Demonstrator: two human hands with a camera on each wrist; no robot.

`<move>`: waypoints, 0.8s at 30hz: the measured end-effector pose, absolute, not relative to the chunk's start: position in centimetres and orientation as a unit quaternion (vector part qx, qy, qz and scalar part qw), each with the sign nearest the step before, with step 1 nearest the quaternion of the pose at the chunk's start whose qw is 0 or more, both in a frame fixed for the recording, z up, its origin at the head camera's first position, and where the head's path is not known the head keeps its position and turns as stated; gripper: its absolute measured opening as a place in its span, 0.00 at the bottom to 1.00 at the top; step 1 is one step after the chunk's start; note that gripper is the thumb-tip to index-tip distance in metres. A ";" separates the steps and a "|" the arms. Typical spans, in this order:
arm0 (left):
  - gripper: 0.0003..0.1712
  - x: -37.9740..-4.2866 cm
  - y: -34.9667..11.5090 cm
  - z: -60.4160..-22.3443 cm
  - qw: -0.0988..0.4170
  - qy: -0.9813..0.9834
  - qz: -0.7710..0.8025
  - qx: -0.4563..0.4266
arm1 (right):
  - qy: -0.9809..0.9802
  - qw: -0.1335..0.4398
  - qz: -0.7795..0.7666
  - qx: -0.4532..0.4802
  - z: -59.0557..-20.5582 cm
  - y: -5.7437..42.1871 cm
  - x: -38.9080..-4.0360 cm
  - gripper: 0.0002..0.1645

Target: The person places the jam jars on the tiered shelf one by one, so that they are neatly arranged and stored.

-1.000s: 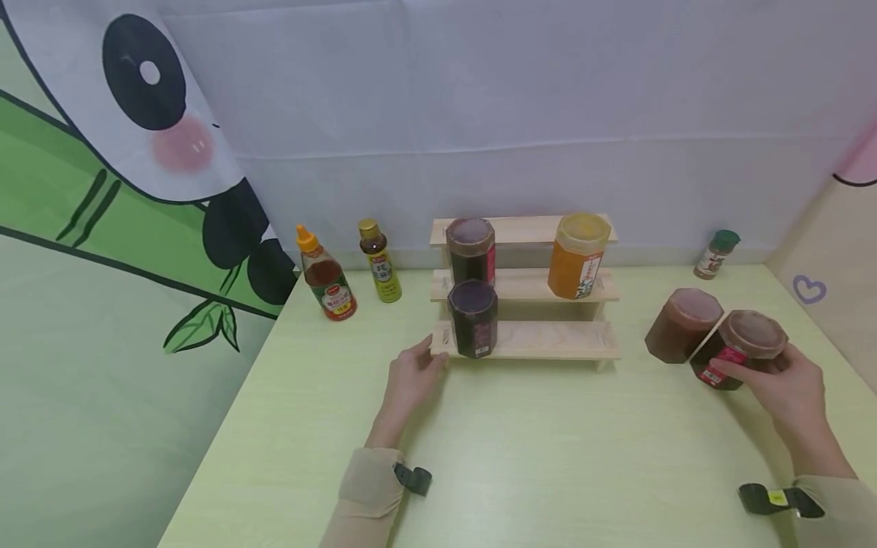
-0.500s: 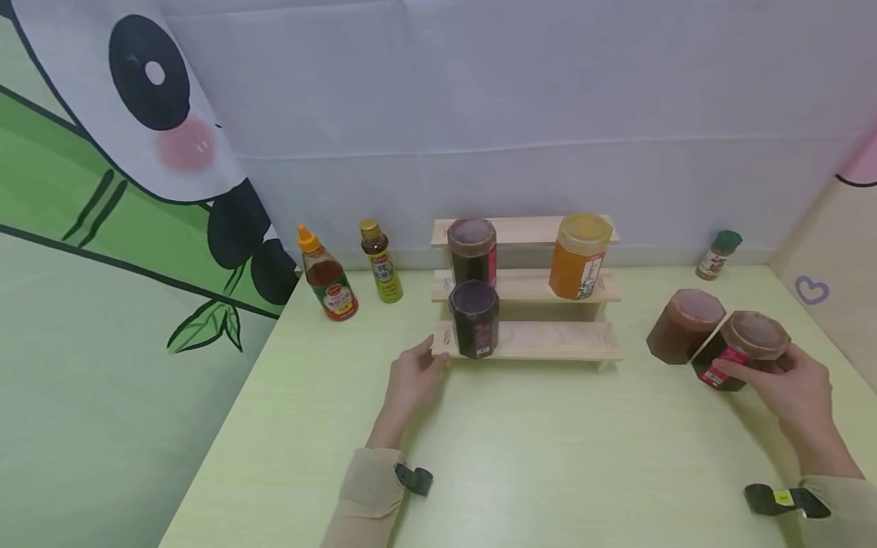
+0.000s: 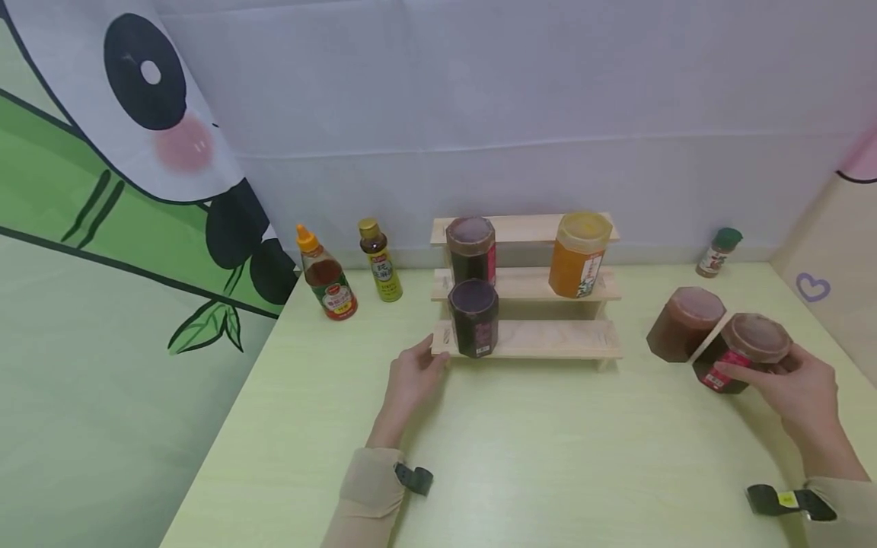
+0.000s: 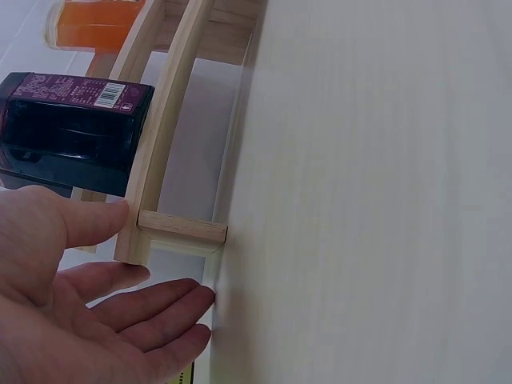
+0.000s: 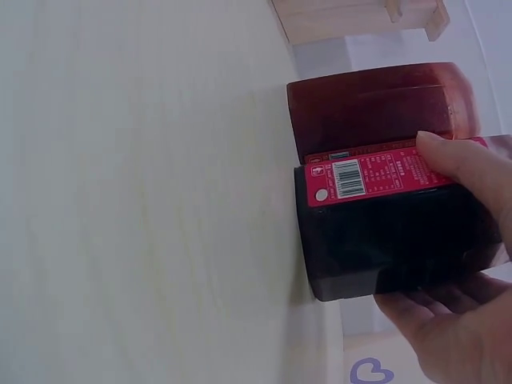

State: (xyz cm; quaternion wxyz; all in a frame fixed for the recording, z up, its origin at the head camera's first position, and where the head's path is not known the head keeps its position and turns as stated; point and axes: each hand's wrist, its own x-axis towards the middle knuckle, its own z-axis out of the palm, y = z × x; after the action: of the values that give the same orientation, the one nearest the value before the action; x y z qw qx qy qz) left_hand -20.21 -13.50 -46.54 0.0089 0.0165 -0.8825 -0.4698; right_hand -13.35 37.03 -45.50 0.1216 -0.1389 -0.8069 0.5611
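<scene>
My right hand (image 3: 798,384) grips a dark jar with a red label (image 5: 384,232), thumb on one side and fingers round the other. Close beside that jar stands a reddish-brown jar (image 3: 685,323). At the rack's lower left corner, my left hand (image 3: 413,377) pinches the end of the bottom board of a three-step wooden rack (image 3: 548,339); its other fingers extend below the board in the left wrist view. A dark purple-labelled jar (image 3: 474,320) stands on that bottom step. Behind it is another dark jar (image 3: 471,247), and an orange jar (image 3: 581,255) stands on the middle step.
Left of the rack stand a sauce bottle with an orange cap (image 3: 329,281) and a slim bottle with a yellow label (image 3: 381,262). A small green-capped shaker (image 3: 718,253) sits at the back right. A white cloth backdrop (image 3: 521,91) borders the table (image 3: 548,457).
The right hand and its jar have shifted slightly right and nearer, and the gap to the reddish-brown jar looks a little wider. The left hand has stayed at the rack.
</scene>
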 end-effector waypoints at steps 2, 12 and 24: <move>0.32 -20.2 -13.5 -46.5 0.008 -0.883 -0.469 0.018 | -0.808 0.119 0.560 -0.139 -45.4 36.9 -13.2 0.35; 0.31 -20.3 -13.4 -46.5 0.012 -0.884 -0.466 0.013 | -0.841 0.100 0.512 -0.140 -44.7 35.8 -11.9 0.35; 0.30 -20.3 -13.4 -46.5 0.014 -0.888 -0.460 0.020 | -0.865 0.077 0.483 -0.109 -43.7 33.8 -10.5 0.37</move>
State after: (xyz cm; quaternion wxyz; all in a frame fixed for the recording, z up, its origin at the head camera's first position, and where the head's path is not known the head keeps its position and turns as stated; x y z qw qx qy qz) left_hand -20.34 -13.39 -46.53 0.0139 0.0195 -0.8878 -0.4596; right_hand -10.52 33.76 -43.66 0.0766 -0.1085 -0.8654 0.4831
